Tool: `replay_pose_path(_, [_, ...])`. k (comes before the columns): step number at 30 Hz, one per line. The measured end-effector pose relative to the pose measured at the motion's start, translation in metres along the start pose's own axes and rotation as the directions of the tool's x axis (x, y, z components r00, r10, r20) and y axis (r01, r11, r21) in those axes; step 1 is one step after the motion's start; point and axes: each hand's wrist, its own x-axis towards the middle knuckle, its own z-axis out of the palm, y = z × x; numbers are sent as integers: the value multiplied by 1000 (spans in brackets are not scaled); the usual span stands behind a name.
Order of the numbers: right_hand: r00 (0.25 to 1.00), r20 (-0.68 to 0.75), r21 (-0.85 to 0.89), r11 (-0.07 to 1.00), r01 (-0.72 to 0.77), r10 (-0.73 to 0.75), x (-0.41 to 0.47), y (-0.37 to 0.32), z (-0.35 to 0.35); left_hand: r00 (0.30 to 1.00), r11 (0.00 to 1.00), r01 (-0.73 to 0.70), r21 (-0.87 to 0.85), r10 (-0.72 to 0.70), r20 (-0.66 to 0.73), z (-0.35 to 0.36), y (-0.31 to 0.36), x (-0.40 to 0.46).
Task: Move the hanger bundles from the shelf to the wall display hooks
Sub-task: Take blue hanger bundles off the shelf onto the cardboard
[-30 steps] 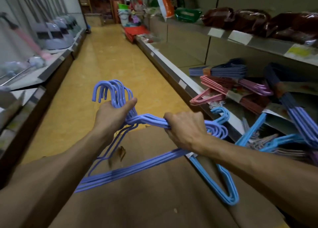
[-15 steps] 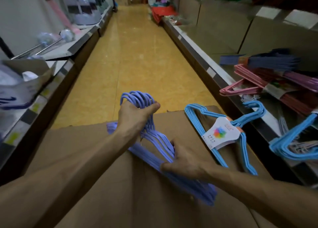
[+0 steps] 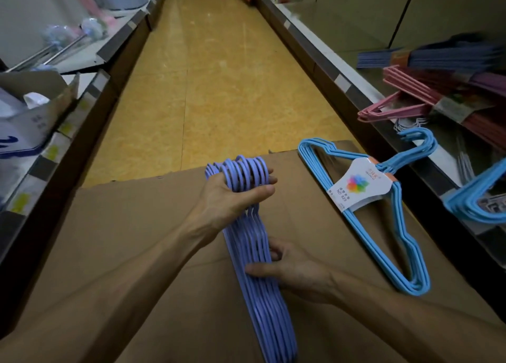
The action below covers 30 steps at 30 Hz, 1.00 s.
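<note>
I see left hand [image 3: 230, 198] still clenching purple hanger bundle [image 3: 260, 266] at hooks; right hand [image 3: 295, 275] now pinches its lower bars, bundle stood edge-on vs 0.5 s ago.

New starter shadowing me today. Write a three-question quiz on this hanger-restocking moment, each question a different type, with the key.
1. True or false: the left hand grips the purple hanger bundle near its hooks.
2. Multiple choice: the light blue hanger bundle with the paper label lies on
A. the floor
B. the cardboard box
C. the left-hand shelf
3. Fill in: the pink hangers lie on the shelf to the person's ____.

Key
1. True; the right hand holds the same bundle lower down, along its bars.
2. B
3. right
</note>
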Motion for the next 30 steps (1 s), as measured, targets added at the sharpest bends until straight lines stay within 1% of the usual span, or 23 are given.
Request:
replay_pose_path(3, [1000,12,47,999,-25,25,7,1,2,999,1000,11,24,-12,50,-1,-1,-2])
replay_pose_path(6, [998,46,137,989,-54,49,12,7,0,993,990,40,133,-54,102,-4,-6,-2])
replay_pose_path(8, [995,76,170,982,-79,67,12,7,-1,993,980,74,183,-88,73,-4,-12,-4])
replay_pose_path(11, [998,52,133,990,-44,38,9,6,4,992,971,116,211,-122,15,-7,-16,-7])
replay_pose_path(13, [1000,9,107,994,-17,16,9,6,9,988,968,142,209,-150,25,-14,-10,-7])
replay_pose_path(15, [1000,-9,101,995,-9,10,11,6,13,985,956,153,251,-167,34,-26,-2,-9])
replay_pose_path(17, [1000,9,99,995,-12,12,12,3,15,988,942,147,301,-157,9,-37,4,-11])
replay_pose_path(19, [999,35,120,992,-26,22,14,-2,18,986,905,164,392,-137,-96,-46,9,-15])
replay_pose_path(20, [998,50,140,990,-33,26,15,-6,20,986,882,148,447,-95,-139,-49,12,-17])
replay_pose_path(21, [997,76,171,985,-39,26,16,-12,24,990,858,94,504,-26,-139,-53,15,-19])
replay_pose_path(22, [994,102,208,977,-50,29,17,-16,30,995,833,27,552,32,-97,-57,17,-20])
replay_pose_path(24, [993,114,269,961,-63,33,20,-21,32,998,769,-60,636,63,17,-55,21,-16])
replay_pose_path(25, [995,98,285,957,-55,28,21,-22,32,997,732,-75,678,62,43,-53,24,-14])
replay_pose_path(26, [995,92,284,957,-52,26,23,-23,34,997,710,-69,701,66,32,-52,25,-13])
replay_pose_path(27, [996,84,280,959,-41,18,25,-25,38,997,709,-60,703,75,9,-54,26,-12])
replay_pose_path(30, [995,95,287,958,-9,-19,31,-34,58,992,736,-25,677,104,-76,-67,29,-13])
